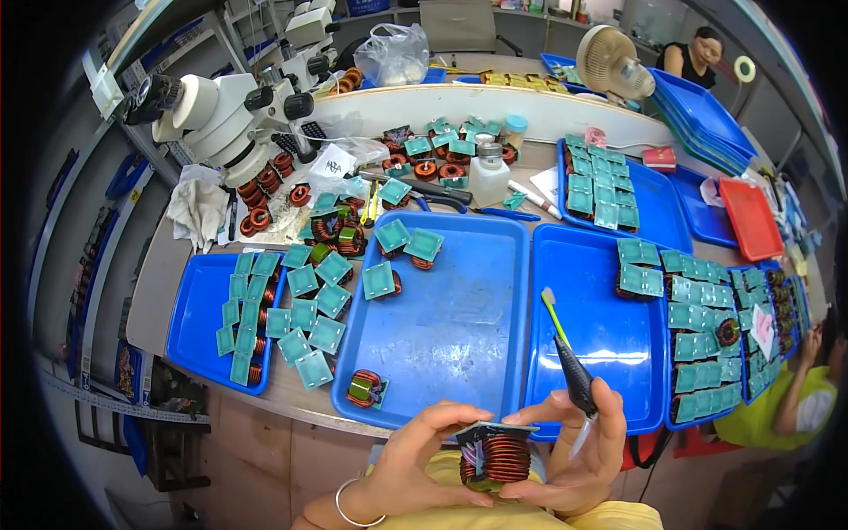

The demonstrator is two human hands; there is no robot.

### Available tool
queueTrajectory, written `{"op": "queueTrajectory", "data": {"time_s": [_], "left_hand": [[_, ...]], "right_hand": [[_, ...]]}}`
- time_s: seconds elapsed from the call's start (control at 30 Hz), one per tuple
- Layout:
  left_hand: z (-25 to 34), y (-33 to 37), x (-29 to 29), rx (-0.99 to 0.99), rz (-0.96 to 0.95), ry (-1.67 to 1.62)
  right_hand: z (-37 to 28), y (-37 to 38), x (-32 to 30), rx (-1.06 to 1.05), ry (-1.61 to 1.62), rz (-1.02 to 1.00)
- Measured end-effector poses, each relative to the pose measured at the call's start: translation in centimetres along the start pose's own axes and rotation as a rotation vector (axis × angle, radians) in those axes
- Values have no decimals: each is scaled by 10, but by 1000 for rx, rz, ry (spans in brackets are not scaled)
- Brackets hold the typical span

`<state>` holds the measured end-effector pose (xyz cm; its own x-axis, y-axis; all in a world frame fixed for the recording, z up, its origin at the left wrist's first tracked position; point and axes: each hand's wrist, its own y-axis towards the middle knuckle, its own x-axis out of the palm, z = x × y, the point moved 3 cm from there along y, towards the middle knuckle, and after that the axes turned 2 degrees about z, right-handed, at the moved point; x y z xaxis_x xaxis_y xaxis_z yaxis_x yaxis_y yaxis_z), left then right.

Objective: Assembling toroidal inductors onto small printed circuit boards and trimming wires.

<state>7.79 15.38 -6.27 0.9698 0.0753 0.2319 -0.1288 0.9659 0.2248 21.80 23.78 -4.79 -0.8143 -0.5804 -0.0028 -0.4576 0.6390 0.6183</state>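
I am pinching the coil (493,457) at six o'clock, left hand (415,459) closed on its windings, right hand (579,450) steadying it while gripping a brush (565,353). It is probably dense and rigid; I am avoiding the thin board edge.

Person is wearing a yellow top (565,517), showing at the lower edge. Both hands are bare, no gloves; a thin silver bangle (346,510) is circling the left wrist.

Plastic bag (391,53): clear, crumpled, top centre. White bottle (488,175): squat, centre. Red box (659,158): small, flat, upper right. White label (332,164): upper left.
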Motion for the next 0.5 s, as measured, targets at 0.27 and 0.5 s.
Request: {"op": "queueTrajectory", "data": {"time_s": [0.27,0.5], "left_hand": [[7,-1,-5,97,123,315],[11,1,-3,142,161,542]], "right_hand": [[-6,10,-8,-100,-364,-51],[-21,5,-14,-127,-322,97]]}}
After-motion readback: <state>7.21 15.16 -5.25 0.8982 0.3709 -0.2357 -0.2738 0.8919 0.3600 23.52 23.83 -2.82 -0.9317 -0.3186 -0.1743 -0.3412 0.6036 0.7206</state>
